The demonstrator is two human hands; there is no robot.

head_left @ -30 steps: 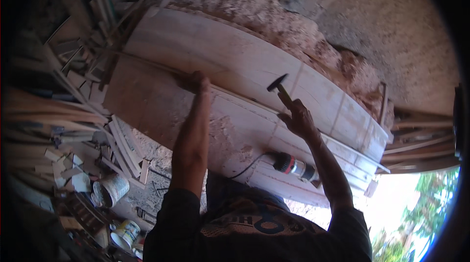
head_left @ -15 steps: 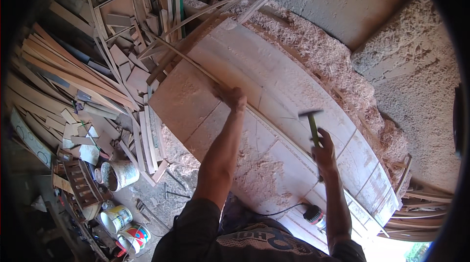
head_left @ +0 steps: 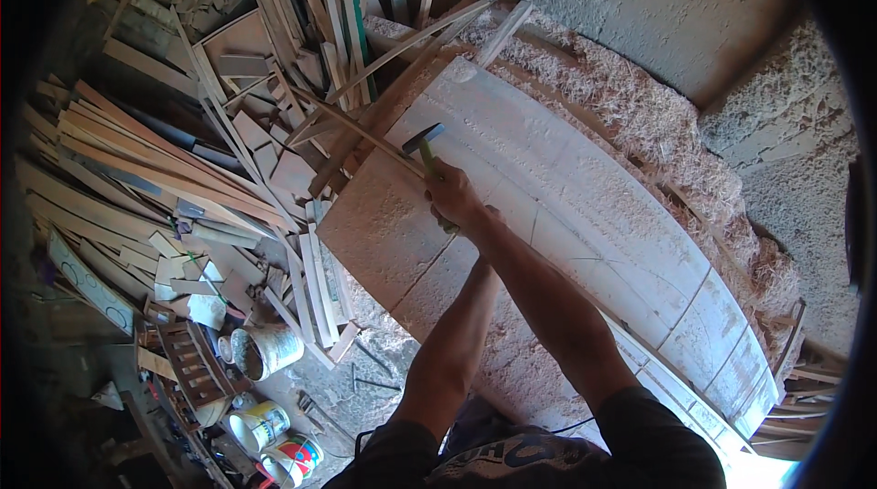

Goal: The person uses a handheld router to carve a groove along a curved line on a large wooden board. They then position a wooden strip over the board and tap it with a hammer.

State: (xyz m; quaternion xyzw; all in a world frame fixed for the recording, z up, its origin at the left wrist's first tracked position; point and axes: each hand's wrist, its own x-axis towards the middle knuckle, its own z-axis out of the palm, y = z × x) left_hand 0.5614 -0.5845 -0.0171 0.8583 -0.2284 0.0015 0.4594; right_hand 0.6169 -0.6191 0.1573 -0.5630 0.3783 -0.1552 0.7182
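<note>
In my right hand [head_left: 454,194] is a hammer [head_left: 427,144] with a dark head and a green handle, its fingers closed around the grip. The head is raised just above a long thin wooden strip [head_left: 388,147]. The strip runs diagonally over a large pale wooden panel [head_left: 585,188] dusted with shavings. My left hand [head_left: 494,212] is at the strip, mostly covered by my right hand and wrist, so its fingers are hidden. My forearms cross at the wrists, the right one on top.
Stacked planks [head_left: 164,156] and offcuts [head_left: 265,137] crowd the left. Buckets [head_left: 274,349] and a slatted wooden piece [head_left: 194,361] stand lower left. Shavings [head_left: 630,105] heap along the panel's far side, by a wall [head_left: 639,23]. A black cable [head_left: 575,427] lies near my body.
My right hand has swung the hammer leftward across the panel to beside my left hand, and my arms now cross. The view has shifted; the round power tool is now hidden.
</note>
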